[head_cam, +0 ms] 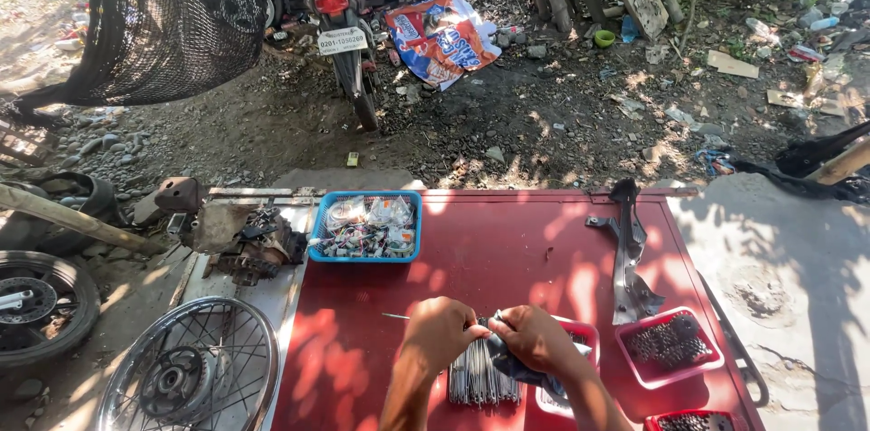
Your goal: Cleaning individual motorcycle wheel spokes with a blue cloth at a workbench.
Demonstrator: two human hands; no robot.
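Two hands [489,340], dark crumpled cloth [507,360], thin silvery spokes [480,378] bundled beneath

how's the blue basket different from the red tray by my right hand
The blue basket sits at the far edge of the red table; the red tray sits near, beyond the right hand. The blue basket is larger, with latticed walls; the red tray is smaller, with plain walls. The blue basket holds clear bags of small parts; the red tray holds loose dark metal bits. Both are rectangular and open-topped.
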